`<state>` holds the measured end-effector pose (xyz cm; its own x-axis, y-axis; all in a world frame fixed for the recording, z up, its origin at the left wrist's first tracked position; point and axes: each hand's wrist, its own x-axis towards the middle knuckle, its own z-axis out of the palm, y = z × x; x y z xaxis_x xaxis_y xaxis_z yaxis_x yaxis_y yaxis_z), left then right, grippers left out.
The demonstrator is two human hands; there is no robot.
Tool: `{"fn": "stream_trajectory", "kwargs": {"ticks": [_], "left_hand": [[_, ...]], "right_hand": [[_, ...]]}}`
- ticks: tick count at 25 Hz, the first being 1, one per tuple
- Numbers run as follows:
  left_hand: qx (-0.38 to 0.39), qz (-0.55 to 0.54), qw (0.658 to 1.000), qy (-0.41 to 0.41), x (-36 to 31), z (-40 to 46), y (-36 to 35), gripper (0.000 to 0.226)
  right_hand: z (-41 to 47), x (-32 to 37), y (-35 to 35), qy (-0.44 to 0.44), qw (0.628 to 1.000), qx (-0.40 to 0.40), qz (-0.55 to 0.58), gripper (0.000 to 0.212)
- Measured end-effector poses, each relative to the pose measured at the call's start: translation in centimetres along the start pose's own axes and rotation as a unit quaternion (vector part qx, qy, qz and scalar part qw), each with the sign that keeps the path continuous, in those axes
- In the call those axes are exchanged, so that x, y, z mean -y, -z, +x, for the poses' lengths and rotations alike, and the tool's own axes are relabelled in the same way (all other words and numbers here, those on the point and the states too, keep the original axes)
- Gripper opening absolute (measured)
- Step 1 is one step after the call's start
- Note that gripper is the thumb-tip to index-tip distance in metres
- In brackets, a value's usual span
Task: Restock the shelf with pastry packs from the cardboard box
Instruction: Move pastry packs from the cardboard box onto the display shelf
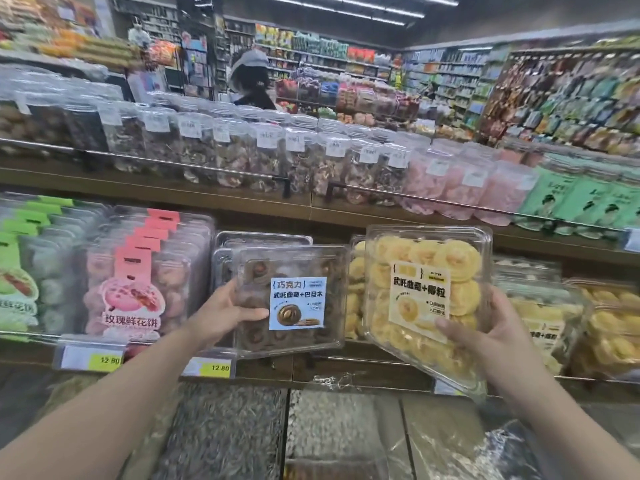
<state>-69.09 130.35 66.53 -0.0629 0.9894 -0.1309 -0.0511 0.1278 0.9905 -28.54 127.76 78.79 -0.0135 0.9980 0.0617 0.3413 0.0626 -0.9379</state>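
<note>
My left hand (231,311) grips the left edge of a clear pack of brown chocolate pastries (294,327) with a blue label, held upright at the front of the lower shelf (346,370). Behind it stand more clear packs of the same kind (242,240). My right hand (491,336) holds a clear pack of yellow pastries (426,271) with a pale yellow label, tilted and lifted in front of the shelf. More yellow packs (355,292) stand behind it. No cardboard box is in view.
Pink-labelled pastry packs (138,271) and green ones (20,278) fill the shelf's left; more yellow packs (609,327) sit at the right. Jars of snacks (263,154) line the upper shelf. Bins of seeds (225,431) lie below. A person (251,81) stands beyond the shelf.
</note>
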Motion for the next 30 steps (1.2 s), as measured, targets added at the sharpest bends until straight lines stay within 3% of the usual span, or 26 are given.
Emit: {"fn": "stream_trajectory", "kwargs": {"ticks": [5,10,16,20,24,27,30], "left_hand": [[-0.001,0.039,0.999,-0.024,-0.5,1.8,1.5,0.060],[-0.066,0.105,0.990,-0.067,-1.0,2.7,1.0,0.058],[-0.181,0.186,0.964,-0.065,0.7,1.5,0.4,0.073],[-0.221,0.278,0.932,-0.072,-0.1,1.2,1.7,0.102],[-0.217,0.324,0.920,-0.052,-0.8,0.6,1.9,0.113],[-0.239,0.340,0.907,-0.066,-2.3,-0.6,0.2,0.105],[-0.216,0.348,0.903,-0.133,-4.6,-1.8,-2.8,0.080]], "right_hand": [[-0.2,0.6,0.2,0.008,1.000,-0.011,0.011,0.057],[-0.6,0.5,0.0,0.011,1.000,-0.013,0.011,0.059],[-1.3,0.2,-0.1,0.019,1.000,0.010,0.000,0.060],[-1.7,0.4,-0.1,0.021,1.000,0.005,-0.015,0.064],[-2.1,0.9,-0.1,0.025,1.000,0.003,0.005,0.064],[-2.4,1.3,0.0,0.031,0.999,0.007,0.025,0.061],[-2.8,1.7,0.1,0.034,0.999,0.009,0.037,0.061]]}}
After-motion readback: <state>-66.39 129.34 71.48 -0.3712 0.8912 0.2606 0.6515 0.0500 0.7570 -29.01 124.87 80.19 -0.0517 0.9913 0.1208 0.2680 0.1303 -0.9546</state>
